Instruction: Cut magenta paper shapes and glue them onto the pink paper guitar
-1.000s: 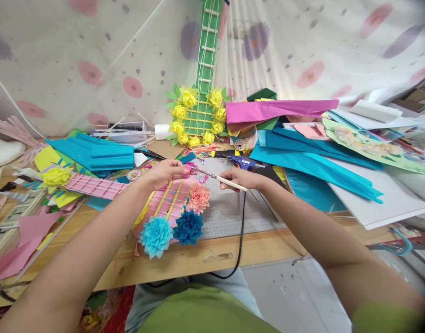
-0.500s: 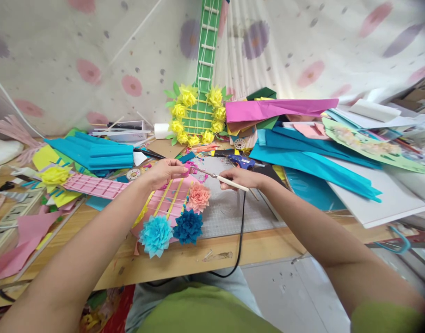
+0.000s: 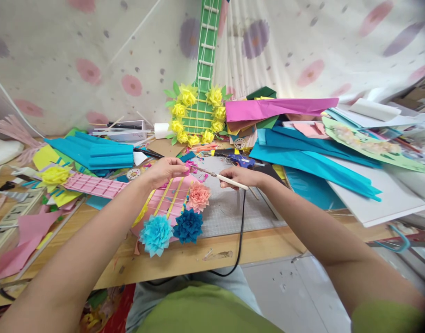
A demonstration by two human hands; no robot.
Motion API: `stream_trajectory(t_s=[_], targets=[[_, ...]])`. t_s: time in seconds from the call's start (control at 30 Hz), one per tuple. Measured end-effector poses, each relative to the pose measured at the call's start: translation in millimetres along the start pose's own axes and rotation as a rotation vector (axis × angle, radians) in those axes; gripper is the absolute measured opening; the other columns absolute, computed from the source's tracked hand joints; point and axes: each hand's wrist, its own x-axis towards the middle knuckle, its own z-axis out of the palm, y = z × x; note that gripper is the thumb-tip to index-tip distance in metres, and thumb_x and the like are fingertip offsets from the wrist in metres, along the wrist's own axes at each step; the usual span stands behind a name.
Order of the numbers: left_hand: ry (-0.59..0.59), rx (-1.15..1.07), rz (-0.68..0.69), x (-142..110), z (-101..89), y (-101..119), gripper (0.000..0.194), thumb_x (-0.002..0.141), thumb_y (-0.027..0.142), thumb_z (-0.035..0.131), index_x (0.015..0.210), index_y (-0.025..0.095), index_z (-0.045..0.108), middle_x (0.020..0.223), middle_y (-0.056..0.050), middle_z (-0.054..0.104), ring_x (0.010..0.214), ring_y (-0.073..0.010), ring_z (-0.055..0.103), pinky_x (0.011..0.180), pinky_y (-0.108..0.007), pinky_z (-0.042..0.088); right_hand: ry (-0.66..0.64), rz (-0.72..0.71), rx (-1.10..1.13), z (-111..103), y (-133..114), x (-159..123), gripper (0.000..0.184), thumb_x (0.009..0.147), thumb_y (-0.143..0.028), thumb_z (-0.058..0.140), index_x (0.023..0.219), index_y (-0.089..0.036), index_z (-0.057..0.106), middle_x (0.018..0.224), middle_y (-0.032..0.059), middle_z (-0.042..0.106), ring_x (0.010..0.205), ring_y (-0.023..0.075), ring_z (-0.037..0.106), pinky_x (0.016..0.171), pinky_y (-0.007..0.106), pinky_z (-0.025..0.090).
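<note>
My left hand (image 3: pixel 165 170) pinches a small pink paper piece (image 3: pixel 191 168) above a pink paper guitar (image 3: pixel 163 203) lying on the table. My right hand (image 3: pixel 240 177) is closed round the white handle of a thin quilling tool (image 3: pixel 219 176), whose metal tip meets the pink piece. The guitar carries yellow strings and three paper flowers: a peach flower (image 3: pixel 199 196), a dark blue flower (image 3: pixel 187 226) and a light blue flower (image 3: pixel 156 235).
A grey cutting mat (image 3: pixel 229 210) lies under my hands. A blue glue gun (image 3: pixel 243 161) with a black cord (image 3: pixel 240 240) sits behind. A green paper guitar (image 3: pixel 202 78) with yellow flowers leans on the curtain. Teal paper sheets (image 3: pixel 316 164), pink sheets and scraps crowd both sides.
</note>
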Motion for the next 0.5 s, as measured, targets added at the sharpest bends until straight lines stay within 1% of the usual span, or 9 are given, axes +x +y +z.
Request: stream_trajectory(t_s=[0.17,0.37,0.5], targets=[[-0.009,0.002,-0.01,1.9,0.0,-1.0,0.023,0.048,0.021,0.078,0.058,0.013,0.058,0.064,-0.002,0.064,0.067,-0.0113,0.061,0.081,-0.031,0.044,0.012,0.005,0.001,-0.1,0.5,-0.9,0.042,0.067,-0.056,0.055,0.071,-0.015,0.048,0.05,-0.0054,0.043,0.043,0.0068,0.041,0.043,0.021,0.029],[-0.049,0.022,0.0,3.2,-2.0,-4.3,0.022,0.05,0.022,0.077,0.057,0.014,0.059,0.065,-0.002,0.065,0.071,-0.0137,0.062,0.081,-0.031,0.045,0.045,-0.019,-0.091,-0.6,2.4,-3.0,0.042,0.068,-0.056,0.054,0.07,-0.014,0.051,0.051,-0.0049,0.042,0.045,0.0066,0.039,0.045,0.021,0.026],[-0.054,0.016,0.0,3.1,-2.8,-6.4,0.021,0.05,0.023,0.077,0.059,0.013,0.06,0.066,-0.003,0.065,0.071,-0.014,0.062,0.081,-0.032,0.046,0.013,-0.028,-0.096,-0.7,6.3,-5.1,0.041,0.07,-0.056,0.052,0.072,-0.015,0.049,0.055,-0.0043,0.043,0.049,0.0068,0.041,0.047,0.021,0.028]])
